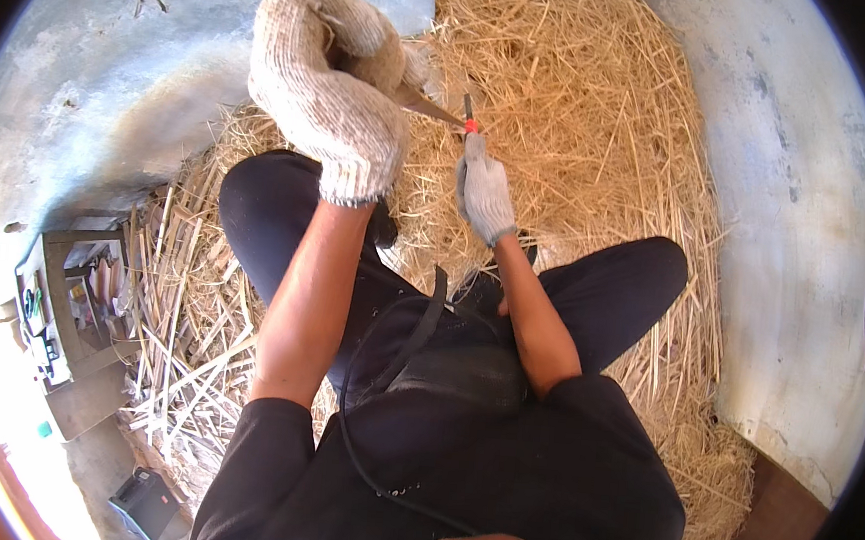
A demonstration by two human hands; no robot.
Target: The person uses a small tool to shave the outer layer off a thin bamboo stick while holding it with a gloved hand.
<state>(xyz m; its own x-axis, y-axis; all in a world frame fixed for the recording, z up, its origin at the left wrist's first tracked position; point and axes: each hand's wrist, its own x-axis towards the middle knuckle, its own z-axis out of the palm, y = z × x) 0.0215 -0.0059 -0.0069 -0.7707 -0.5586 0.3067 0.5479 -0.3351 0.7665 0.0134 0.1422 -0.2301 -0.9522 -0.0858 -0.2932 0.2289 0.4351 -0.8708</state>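
My left hand (pixel 330 82) wears a cream knitted glove and is raised close to the camera. Its fingers are closed on a thin pale strip of cane or bamboo (pixel 432 109) whose pointed end juts to the right. My right hand (pixel 484 193), in a grey knitted glove, grips a small tool with a red collar and a dark blade (pixel 469 120). The blade tip meets the strip's pointed end. Both hands are held above a thick heap of straw-coloured shavings (pixel 584 110).
I sit with dark-trousered knees (pixel 653 275) apart on the shavings. Split pale cane strips (pixel 183 323) lie heaped at the left. A small wooden box of tools (pixel 59 304) stands at the far left. Grey concrete floor (pixel 807 226) curves around the pile.
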